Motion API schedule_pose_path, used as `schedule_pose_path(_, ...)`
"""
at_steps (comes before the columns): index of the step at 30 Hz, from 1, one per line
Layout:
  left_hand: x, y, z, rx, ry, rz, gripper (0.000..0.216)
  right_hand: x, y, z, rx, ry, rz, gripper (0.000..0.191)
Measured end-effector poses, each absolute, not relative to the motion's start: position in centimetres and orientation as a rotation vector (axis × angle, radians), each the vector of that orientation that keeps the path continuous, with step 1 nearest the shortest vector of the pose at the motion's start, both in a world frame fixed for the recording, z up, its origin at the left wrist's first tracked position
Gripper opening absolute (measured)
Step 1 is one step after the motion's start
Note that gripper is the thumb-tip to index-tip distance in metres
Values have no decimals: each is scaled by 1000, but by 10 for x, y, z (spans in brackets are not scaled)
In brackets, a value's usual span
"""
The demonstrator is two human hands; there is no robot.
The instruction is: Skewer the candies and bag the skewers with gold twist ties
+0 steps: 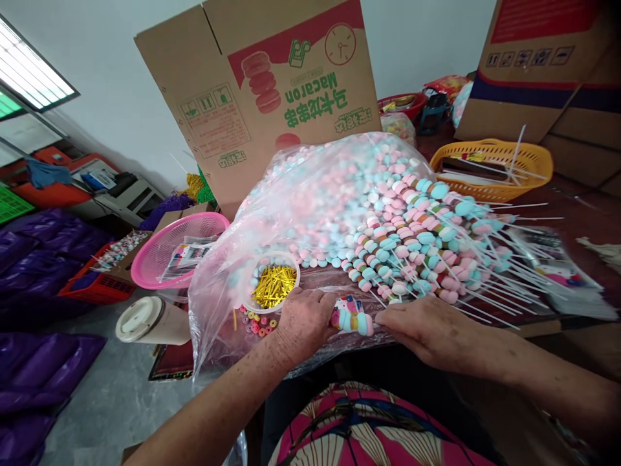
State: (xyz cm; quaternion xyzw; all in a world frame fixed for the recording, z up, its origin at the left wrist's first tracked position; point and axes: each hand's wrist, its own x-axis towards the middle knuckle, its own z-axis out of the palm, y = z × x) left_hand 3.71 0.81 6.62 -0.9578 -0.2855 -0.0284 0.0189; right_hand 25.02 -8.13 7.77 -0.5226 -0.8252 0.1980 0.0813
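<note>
While my left hand (303,320) and right hand (427,330) meet at the table's near edge, fingers pinched together on a candy skewer (353,319) between them — beyond lie the gold-tie bowl (272,283), piled skewers (427,246) and the candy bag (320,194).

Our left hand (303,323) and right hand (427,330) bare — no gloves, rings or watch. Our forearms uncovered, no sleeves showing. Below them our garment — bright pink fabric, fan-shaped print in cream, dark navy, touches of orange, thin radiating lines across each fan.
</note>
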Motion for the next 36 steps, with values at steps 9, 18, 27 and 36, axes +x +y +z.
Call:
schedule_pose_path(9, 33, 8, 64, -2859, -1060, -163, 36, 254, -83, 69, -1523, -2412, 577, 20)
schedule_pose_path(18, 31, 14, 66, -2924, -1193, -6, 42, 250, -90, 68, -1438, -2546, 47, 25)
schedule_pose_path(27, 33, 11, 71, -3116, -1306, 339, 58, 252, -87, 64, -1503, -2506, 234, 20)
schedule_pose_path(36, 42, 6, 56, -3751, -1640, 223, 48, 255, -60, 57, -1220, -2643, 101, 22)
